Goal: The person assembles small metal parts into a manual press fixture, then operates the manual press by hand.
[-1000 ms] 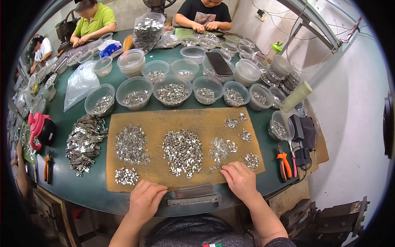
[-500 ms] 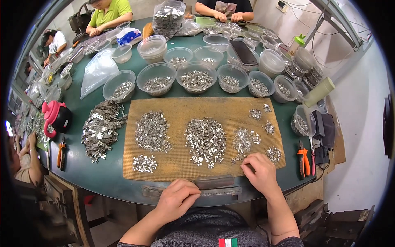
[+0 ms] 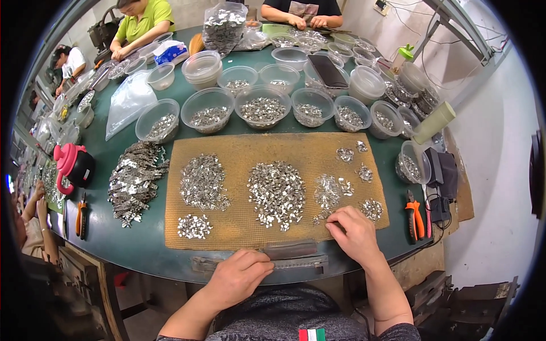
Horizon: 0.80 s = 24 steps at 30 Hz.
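My left hand (image 3: 241, 274) lies at the long narrow metal rail (image 3: 298, 265) on the table's front edge, thumb and fingers pressed together. Whatever it pinches is too small or hidden. My right hand (image 3: 354, 232) is over the mat's front right part, its fingers curled in a pinch beside a loose pile of small silvery clips (image 3: 328, 192). What these fingertips hold cannot be made out. In the middle of the tan textured mat (image 3: 239, 234) lies a big heap of small metal pieces (image 3: 277, 196). Another heap of metal pieces (image 3: 203, 181) is to its left, and smaller piles sit near the edges.
Clear plastic bowls (image 3: 263, 107) of metal parts stand in rows behind the mat. Linked metal strips (image 3: 135, 183) are heaped at left, near a pink-lidded black jug (image 3: 74, 165) and pliers (image 3: 81, 217). Orange-handled cutters (image 3: 414, 216) lie right. Other people work across the table.
The whole view has shifted slightly, so things appear a little further left. Both hands keep nearly the same places and poses relative to the mat and rail.
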Each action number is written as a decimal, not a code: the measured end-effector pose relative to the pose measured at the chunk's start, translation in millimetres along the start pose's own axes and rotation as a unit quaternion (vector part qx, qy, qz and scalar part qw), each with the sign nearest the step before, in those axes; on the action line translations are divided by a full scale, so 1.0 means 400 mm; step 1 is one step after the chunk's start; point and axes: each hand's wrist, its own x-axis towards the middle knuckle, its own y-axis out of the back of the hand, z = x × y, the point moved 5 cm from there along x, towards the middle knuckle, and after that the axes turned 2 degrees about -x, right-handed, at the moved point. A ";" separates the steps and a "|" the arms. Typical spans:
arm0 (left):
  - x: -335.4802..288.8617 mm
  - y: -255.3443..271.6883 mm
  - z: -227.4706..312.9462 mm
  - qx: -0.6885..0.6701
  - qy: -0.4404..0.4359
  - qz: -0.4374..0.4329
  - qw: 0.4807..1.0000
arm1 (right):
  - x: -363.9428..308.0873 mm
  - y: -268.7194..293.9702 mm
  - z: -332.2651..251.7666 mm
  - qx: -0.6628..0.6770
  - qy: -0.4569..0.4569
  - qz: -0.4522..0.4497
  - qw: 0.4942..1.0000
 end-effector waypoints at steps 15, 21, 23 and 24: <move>-0.035 -0.032 -0.054 -0.033 0.023 0.060 0.997 | -0.096 0.004 -0.125 0.080 0.133 -0.070 0.985; -0.043 -0.031 -0.060 -0.037 0.022 0.065 0.997 | -0.103 -0.016 -0.135 0.072 0.123 -0.065 0.988; -0.046 -0.031 -0.061 -0.039 0.026 0.066 0.997 | -0.105 -0.016 -0.144 0.042 0.130 -0.047 0.990; -0.046 -0.030 -0.061 -0.039 0.025 0.067 0.997 | -0.107 -0.018 -0.150 0.041 0.131 -0.047 0.989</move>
